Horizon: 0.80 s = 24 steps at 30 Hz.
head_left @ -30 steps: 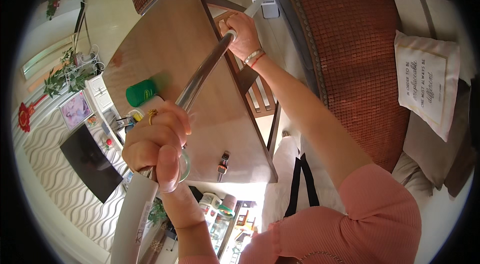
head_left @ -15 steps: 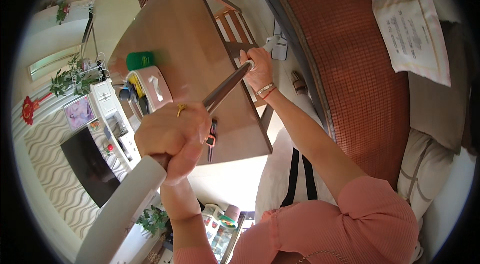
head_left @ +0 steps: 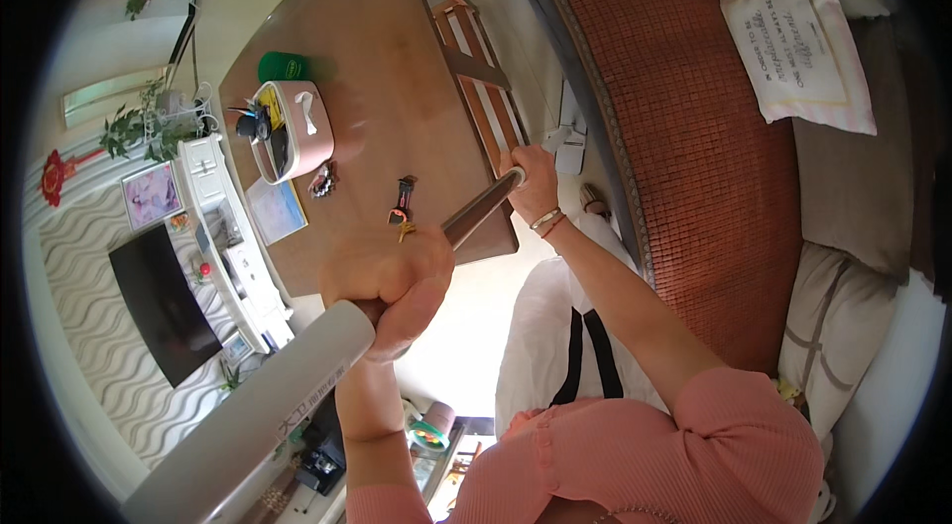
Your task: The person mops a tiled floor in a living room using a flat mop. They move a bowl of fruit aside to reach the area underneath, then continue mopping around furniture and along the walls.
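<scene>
A mop [head_left: 481, 211] with a shiny brown pole and a thick white-grey grip slants across the view from lower left. My left hand [head_left: 392, 281], with a gold ring, is wrapped round the pole just above that grip. Farther along, my right hand [head_left: 533, 187], with bracelets at the wrist, is closed round the pole near a pale collar. Beyond it, a flat white mop head [head_left: 570, 153] lies on the floor between the table and the woven-covered seat. Part of the pole is hidden behind my hands.
A brown table [head_left: 367, 137] carries a pink-white organiser box [head_left: 309, 132], a green canister [head_left: 284, 67] and a dark tool with orange parts [head_left: 401, 201]. A wooden chair [head_left: 476, 78] is tucked at its side. The long woven-covered seat [head_left: 684, 127] runs along my right.
Both hands and the mop have shifted down and to the right, and the mop head appears lower. The view has turned slightly, showing more of the table's left side.
</scene>
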{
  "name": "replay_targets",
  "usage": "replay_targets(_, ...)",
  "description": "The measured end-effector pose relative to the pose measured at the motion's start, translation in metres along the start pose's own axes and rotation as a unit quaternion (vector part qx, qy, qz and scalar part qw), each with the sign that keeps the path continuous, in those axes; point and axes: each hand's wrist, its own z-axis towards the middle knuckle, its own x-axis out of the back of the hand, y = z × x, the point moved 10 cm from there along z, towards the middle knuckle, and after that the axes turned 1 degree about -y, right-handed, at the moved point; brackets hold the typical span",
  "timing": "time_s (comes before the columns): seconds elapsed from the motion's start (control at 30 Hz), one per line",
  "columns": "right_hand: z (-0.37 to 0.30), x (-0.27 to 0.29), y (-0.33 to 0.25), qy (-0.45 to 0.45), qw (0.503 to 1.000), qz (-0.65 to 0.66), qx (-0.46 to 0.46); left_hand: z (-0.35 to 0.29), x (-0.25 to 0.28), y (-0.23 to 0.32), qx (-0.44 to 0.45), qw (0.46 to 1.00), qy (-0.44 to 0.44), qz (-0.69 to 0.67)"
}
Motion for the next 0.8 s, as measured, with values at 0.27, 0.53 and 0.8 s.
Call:
replay_targets(0.27, 0.026, -0.027, -0.028, -0.123, 0.989, 0.029, 0.074, -0.015, 0.026, 0.026, -0.019, 0.984, 0.175, 0.014)
replay_targets(0.53, 0.145, -0.096, 0.009, -0.206, 0.953, -0.069, 0.214, -0.003, 0.048, -0.043, -0.106, 0.952, 0.256, 0.129)
replay_targets(0.8, 0.151, -0.089, 0.064, -0.101, 0.977, 0.069, 0.172, -0.036, 0.042, -0.120, -0.046, 0.888, 0.428, 0.164)
